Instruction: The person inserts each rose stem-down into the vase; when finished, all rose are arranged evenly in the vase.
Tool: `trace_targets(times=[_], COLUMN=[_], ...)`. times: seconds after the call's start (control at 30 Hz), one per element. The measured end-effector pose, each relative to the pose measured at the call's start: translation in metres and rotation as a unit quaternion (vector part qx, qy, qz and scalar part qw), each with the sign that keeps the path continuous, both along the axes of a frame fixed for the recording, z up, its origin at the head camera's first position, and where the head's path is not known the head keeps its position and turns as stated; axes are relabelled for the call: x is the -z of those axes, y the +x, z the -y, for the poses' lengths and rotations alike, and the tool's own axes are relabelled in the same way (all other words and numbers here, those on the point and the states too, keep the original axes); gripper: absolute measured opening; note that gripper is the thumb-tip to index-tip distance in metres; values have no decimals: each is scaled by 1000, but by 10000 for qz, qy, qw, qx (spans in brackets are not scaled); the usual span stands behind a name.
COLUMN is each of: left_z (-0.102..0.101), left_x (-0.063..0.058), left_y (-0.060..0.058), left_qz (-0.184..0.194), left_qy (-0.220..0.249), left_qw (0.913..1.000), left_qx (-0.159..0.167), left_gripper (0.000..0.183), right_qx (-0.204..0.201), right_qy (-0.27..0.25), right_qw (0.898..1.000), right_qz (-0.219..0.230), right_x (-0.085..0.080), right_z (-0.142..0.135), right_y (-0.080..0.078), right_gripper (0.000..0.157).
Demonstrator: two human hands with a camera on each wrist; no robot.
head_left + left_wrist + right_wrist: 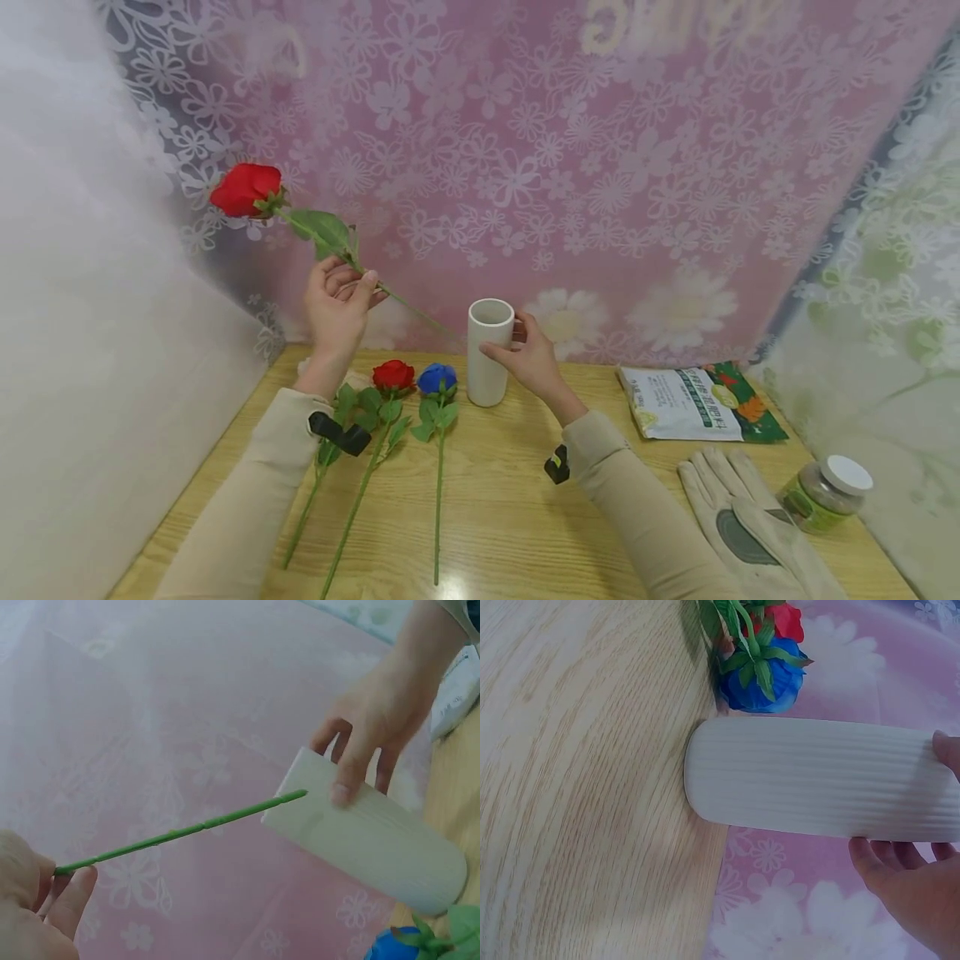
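My left hand (337, 312) pinches the green stem of a red rose (247, 190), raised with its bloom to the upper left. The stem (180, 834) slants down toward a white ribbed vase (486, 375), and its cut end overlaps the vase's side in the left wrist view. Upright on the table stands the vase, its round mouth facing up. My right hand (534, 358) grips it near the top from the right, thumb across the front. Left of the vase lie a blue rose (437, 379) and another red rose (393, 375), stems toward me.
One more stem (302, 517) lies at the left, partly under my left forearm. On the right of the wooden table (495, 517) are a white and green printed bag (675, 404), pale work gloves (738, 517) and a white-lidded jar (825, 492). A pink flowered cloth (525, 167) hangs behind.
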State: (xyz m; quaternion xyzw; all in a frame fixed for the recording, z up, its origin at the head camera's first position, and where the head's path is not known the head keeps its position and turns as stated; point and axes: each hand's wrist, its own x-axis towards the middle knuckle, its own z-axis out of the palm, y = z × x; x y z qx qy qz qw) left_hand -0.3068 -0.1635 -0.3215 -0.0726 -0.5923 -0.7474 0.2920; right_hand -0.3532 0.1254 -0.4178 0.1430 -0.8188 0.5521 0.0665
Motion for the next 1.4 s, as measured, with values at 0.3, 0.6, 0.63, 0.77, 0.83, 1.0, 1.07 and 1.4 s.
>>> trace_targets(times=[0.3, 0.6, 0.63, 0.77, 0.83, 1.0, 1.07, 1.4], left_z=[-25, -47, -49, -56, -59, -66, -69, -84], left_x=[-18, -13, -11, -6, -5, -2, 0, 5], left_y=[-15, -26, -27, -32, -33, -34, -34, -37], left_qz=[-397, -402, -361, -287, -273, -199, -162, -16], left_qy=[558, 81, 43, -102, -189, -381, -478, -1195], left_qw=[9973, 9988, 9990, 9991, 9990, 9988, 9985, 9925], left_qx=[-275, -277, -271, -280, -299, -239, -218, -257], left_gripper=[44, 45, 45, 46, 47, 48, 47, 43], right_qx=[-12, -3, -1, -32, -46, -50, -45, 25], right_qy=[-114, -85, -89, -152, -154, -132, -108, -71], right_qw=[9999, 9999, 9999, 9998, 9998, 9999, 9999, 10000], right_qz=[70, 82, 90, 127, 121, 57, 34, 23], right_x=[-1, -2, -2, -2, -2, -2, -2, -3], right_z=[1, 1, 1, 0, 0, 0, 0, 1], right_y=[2, 3, 3, 3, 4, 5, 5, 5], right_gripper=[89, 88, 88, 90, 90, 88, 88, 90])
